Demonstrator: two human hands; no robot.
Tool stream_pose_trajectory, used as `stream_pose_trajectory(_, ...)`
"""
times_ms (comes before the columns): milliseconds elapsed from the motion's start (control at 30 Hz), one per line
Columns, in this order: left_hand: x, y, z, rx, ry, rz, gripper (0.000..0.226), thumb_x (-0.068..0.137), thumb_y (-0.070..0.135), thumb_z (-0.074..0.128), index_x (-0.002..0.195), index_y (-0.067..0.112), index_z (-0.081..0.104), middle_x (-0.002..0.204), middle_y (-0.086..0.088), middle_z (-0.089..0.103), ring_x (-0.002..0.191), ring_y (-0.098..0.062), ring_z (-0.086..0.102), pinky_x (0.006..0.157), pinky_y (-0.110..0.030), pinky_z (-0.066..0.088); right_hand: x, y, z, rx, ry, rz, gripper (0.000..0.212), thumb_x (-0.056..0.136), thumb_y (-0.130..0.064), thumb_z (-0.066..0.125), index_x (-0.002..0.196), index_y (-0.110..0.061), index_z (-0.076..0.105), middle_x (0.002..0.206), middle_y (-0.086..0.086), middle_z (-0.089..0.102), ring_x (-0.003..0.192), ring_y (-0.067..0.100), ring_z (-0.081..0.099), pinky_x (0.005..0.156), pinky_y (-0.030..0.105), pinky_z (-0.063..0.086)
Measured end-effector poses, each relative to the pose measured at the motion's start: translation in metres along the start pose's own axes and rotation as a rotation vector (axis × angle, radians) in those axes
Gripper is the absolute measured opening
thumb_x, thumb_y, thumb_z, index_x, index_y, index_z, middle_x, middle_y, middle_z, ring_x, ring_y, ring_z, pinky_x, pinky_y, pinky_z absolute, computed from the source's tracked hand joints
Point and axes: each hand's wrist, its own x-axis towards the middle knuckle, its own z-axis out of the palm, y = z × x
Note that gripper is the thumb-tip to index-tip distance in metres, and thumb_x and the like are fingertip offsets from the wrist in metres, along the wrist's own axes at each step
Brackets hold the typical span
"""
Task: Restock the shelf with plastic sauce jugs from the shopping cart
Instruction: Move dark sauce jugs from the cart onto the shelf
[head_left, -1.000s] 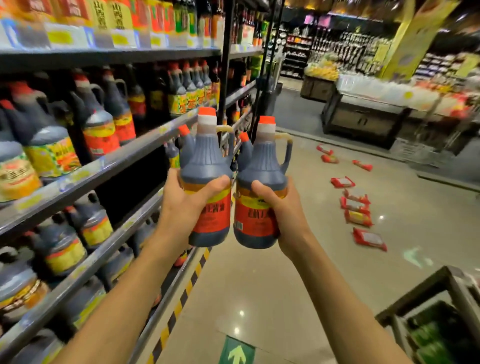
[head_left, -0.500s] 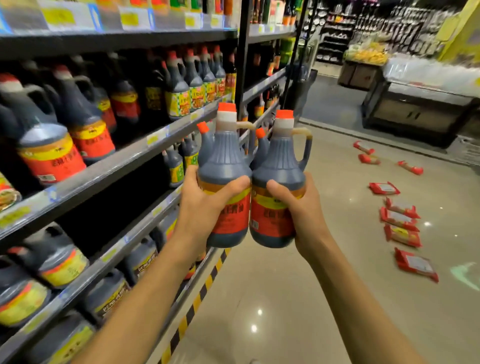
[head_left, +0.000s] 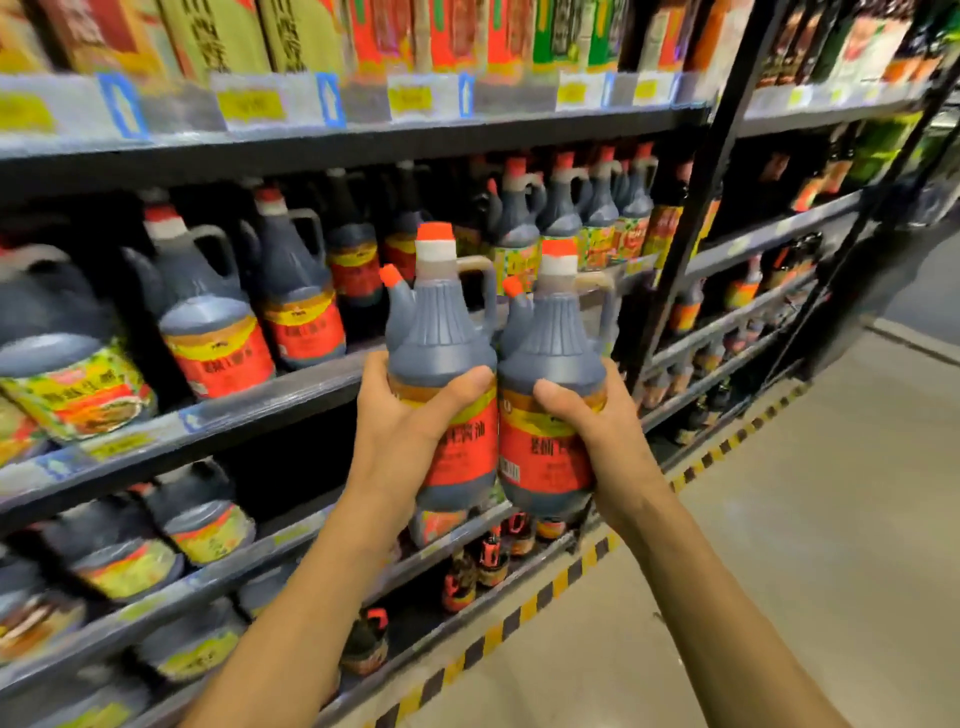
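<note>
Midway through restocking: left hand (head_left: 410, 415) gripping one sauce jug (head_left: 441, 358), right hand (head_left: 597, 421) gripping another jug (head_left: 550, 374), both upright, touching, not yet on the shelf (head_left: 270, 400).

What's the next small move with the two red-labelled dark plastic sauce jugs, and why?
Probably push both forward onto the grey middle shelf. The left hand grips one red-labelled dark plastic jug, the right hand the other, both upright at that shelf's height, beside matching red-labelled jugs.
</note>
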Motion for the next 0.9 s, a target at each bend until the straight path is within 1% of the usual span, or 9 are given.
stream_pose_trajectory(133,0.036,-0.013,-0.012,0.017,0.120,0.020,0.079,0.053,0.055,0.096,0.113,0.024,0.054,0.106,0.003,0.076,0.099,-0.021,0.075,0.073,-0.031,0.061,0.055,0.012,0.013,0.051,-0.129,0.037,0.076,0.068,-0.041,0.085,0.133,-0.016,0.053,0.123,0.008,0.072,0.108,0.027,0.073,0.078,0.032,0.060)
stream_pose_trajectory(233,0.062,-0.016,-0.018,0.014,0.165,0.010,0.083,0.054,0.053,0.096,0.119,0.022,0.054,0.108,0.002,0.076,0.099,-0.020,0.075,0.073,-0.031,0.061,0.090,0.018,0.021,0.057,-0.222,0.061,0.071,0.070,-0.041,0.084,0.132,-0.023,0.055,0.122,0.002,0.074,0.108,0.023,0.073,0.078,0.030,0.060)
stream_pose_trajectory(367,0.093,-0.021,-0.021,0.011,0.234,0.005,0.081,0.061,0.042,0.093,0.128,0.019,0.054,0.115,-0.002,0.076,0.103,-0.022,0.075,0.080,-0.041,0.062,0.129,0.023,0.027,0.064,-0.324,0.107,0.071,0.074,-0.041,0.083,0.136,-0.024,0.053,0.126,0.004,0.072,0.113,0.027,0.071,0.081,0.033,0.060)
stream_pose_trajectory(500,0.117,-0.027,-0.017,0.027,0.267,-0.002,0.083,0.062,0.040,0.093,0.129,0.011,0.055,0.116,-0.009,0.074,0.104,-0.028,0.074,0.089,-0.054,0.059,0.161,0.023,0.025,0.073,-0.430,0.139,0.070,0.078,-0.039,0.080,0.140,-0.021,0.052,0.130,0.006,0.070,0.117,0.028,0.069,0.087,0.035,0.060)
stream_pose_trajectory(567,0.127,-0.031,-0.014,0.031,0.293,-0.002,0.084,0.060,0.039,0.094,0.129,0.008,0.055,0.116,-0.011,0.074,0.104,-0.029,0.074,0.091,-0.057,0.057,0.175,0.023,0.023,0.101,-0.476,0.150,0.066,0.083,-0.034,0.078,0.142,-0.019,0.051,0.132,0.008,0.069,0.119,0.029,0.068,0.091,0.037,0.059)
stream_pose_trajectory(667,0.139,-0.036,-0.005,0.049,0.354,0.013,0.084,0.058,0.041,0.093,0.125,0.009,0.054,0.115,-0.010,0.074,0.103,-0.028,0.074,0.088,-0.054,0.059,0.197,0.024,0.017,0.127,-0.546,0.168,0.063,0.084,-0.030,0.074,0.142,-0.016,0.052,0.131,0.010,0.069,0.119,0.030,0.068,0.093,0.039,0.059)
stream_pose_trajectory(800,0.154,-0.039,0.008,0.083,0.424,0.052,0.083,0.058,0.040,0.093,0.124,0.008,0.053,0.109,-0.008,0.076,0.094,-0.025,0.076,0.070,-0.036,0.062,0.223,0.026,0.006,0.149,-0.626,0.209,0.064,0.079,-0.034,0.076,0.138,-0.017,0.056,0.128,0.010,0.071,0.116,0.031,0.069,0.092,0.042,0.060)
stream_pose_trajectory(867,0.163,-0.041,0.014,0.099,0.459,0.072,0.081,0.057,0.039,0.092,0.121,0.008,0.053,0.103,-0.005,0.077,0.090,-0.023,0.077,0.066,-0.031,0.061,0.234,0.026,0.001,0.194,-0.648,0.228,0.061,0.077,-0.034,0.078,0.134,-0.019,0.061,0.126,0.011,0.072,0.114,0.032,0.070,0.088,0.041,0.061)
stream_pose_trajectory(900,0.168,-0.041,0.017,0.109,0.478,0.078,0.081,0.055,0.040,0.092,0.120,0.009,0.054,0.103,-0.005,0.077,0.091,-0.022,0.077,0.067,-0.032,0.061,0.239,0.027,-0.002,0.216,-0.664,0.238,0.055,0.078,-0.033,0.080,0.130,-0.021,0.064,0.125,0.012,0.072,0.113,0.032,0.071,0.085,0.038,0.061)
